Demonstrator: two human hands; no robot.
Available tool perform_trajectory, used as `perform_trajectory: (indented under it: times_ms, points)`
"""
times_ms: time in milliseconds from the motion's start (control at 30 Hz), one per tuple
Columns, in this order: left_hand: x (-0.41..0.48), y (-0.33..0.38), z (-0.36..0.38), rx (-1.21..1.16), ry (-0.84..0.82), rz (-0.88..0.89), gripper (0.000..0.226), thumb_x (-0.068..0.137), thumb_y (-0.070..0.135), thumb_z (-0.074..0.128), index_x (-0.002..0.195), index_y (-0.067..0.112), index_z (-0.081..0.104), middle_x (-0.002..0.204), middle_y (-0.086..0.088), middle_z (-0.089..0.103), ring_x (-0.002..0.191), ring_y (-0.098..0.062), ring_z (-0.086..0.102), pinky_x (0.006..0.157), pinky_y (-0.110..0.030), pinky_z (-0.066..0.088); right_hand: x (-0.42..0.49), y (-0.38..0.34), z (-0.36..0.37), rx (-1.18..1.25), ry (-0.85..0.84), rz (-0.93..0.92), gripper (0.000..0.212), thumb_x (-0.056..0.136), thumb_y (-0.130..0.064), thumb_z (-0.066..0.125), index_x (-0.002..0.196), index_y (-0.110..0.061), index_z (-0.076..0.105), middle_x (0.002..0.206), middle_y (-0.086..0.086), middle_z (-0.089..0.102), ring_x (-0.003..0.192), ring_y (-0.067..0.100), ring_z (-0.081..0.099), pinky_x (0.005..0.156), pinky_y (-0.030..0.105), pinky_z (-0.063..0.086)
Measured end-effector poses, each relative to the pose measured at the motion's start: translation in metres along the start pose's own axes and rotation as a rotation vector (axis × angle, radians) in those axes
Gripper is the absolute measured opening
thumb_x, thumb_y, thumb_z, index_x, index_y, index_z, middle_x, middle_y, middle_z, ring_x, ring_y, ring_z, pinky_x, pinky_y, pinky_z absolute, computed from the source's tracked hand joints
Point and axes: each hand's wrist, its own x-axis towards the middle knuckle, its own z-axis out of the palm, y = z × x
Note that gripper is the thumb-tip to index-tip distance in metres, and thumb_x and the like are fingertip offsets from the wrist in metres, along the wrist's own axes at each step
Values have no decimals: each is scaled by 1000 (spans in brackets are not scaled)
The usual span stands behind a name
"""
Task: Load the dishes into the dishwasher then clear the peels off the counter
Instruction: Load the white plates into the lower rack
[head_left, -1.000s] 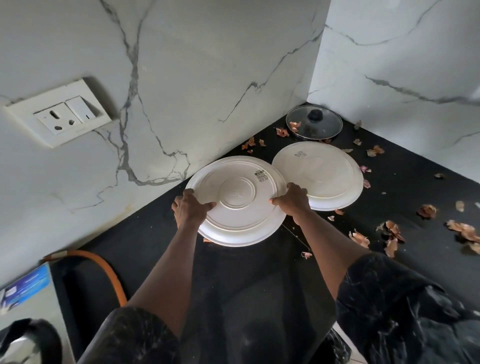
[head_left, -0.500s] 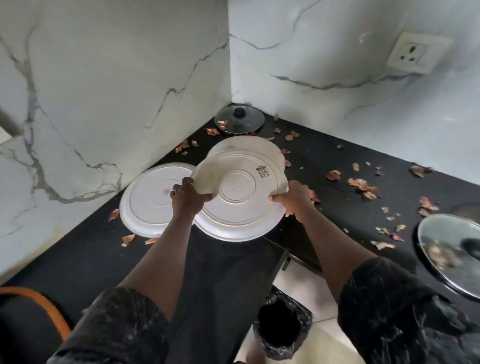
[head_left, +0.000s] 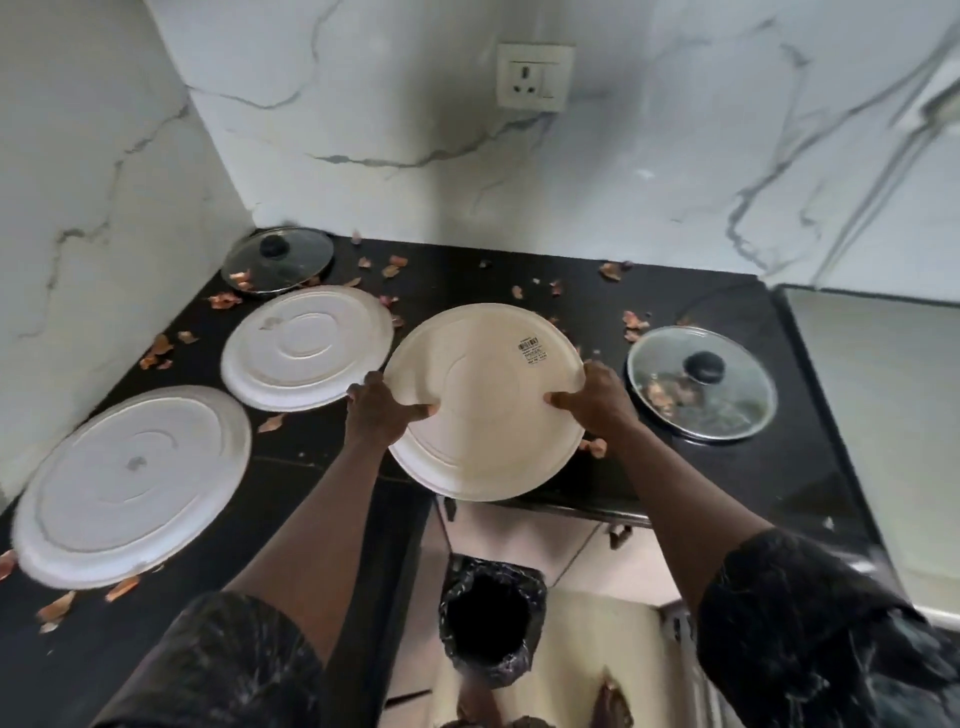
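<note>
- The left grip and the right grip hold the big plate by its sides, bottom up, over the front edge of the desk.
- A second plate lies near the back left corner.
- A third plate lies by the left edge.
- Peels lie along the back edge.

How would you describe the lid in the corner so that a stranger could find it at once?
On the black counter, look to the back-left corner where the marble walls meet. The glass lid lies there, behind the farthest plate. The other lid lies far right, beside the right hand.
</note>
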Motion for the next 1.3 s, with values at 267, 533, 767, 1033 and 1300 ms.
perform_trajectory:
  times_ms: [267, 533, 767, 1033, 1300]
  points:
    - [-14, 87, 71, 117, -170, 218, 102, 67, 49, 89, 145, 8, 40, 141, -16, 44, 130, -37, 44, 105, -52, 44, -15, 125, -62, 96, 108, 70, 86, 50, -70, 72, 122, -25, 61, 112, 1, 67, 106, 26, 64, 90, 48, 55]
    - [-65, 184, 160, 175, -359, 374, 92, 73, 45, 86, 144, 9, 40, 141, -16, 38, 125, -36, 49, 100, -48, 45, -90, 223, -139, 138, 294, 257, 70, 75, -41, 86, 130, -7, 59, 125, 11, 66, 116, 32, 61, 86, 32, 46]
    - [-149, 260, 257, 231, -479, 554, 94, 76, 47, 84, 147, 6, 37, 147, -17, 42, 132, -36, 45, 109, -48, 40, -163, 344, -185, 243, 422, 433, 82, 73, -48, 86, 137, -7, 53, 128, 14, 62, 113, 33, 58, 82, 34, 46]
    - [-255, 325, 364, 310, -567, 667, 75, 80, 43, 81, 136, 5, 48, 128, -15, 46, 107, -32, 56, 90, -36, 43, -242, 467, -224, 353, 586, 598, 81, 71, -44, 87, 137, -10, 53, 129, 11, 62, 116, 32, 57, 91, 43, 50]
    - [-375, 360, 452, 416, -603, 919, 70, 80, 40, 79, 133, 4, 48, 128, -18, 46, 113, -42, 57, 94, -44, 46, -341, 547, -212, 542, 788, 881, 83, 71, -46, 87, 136, -10, 48, 127, 13, 61, 114, 33, 59, 88, 42, 51]
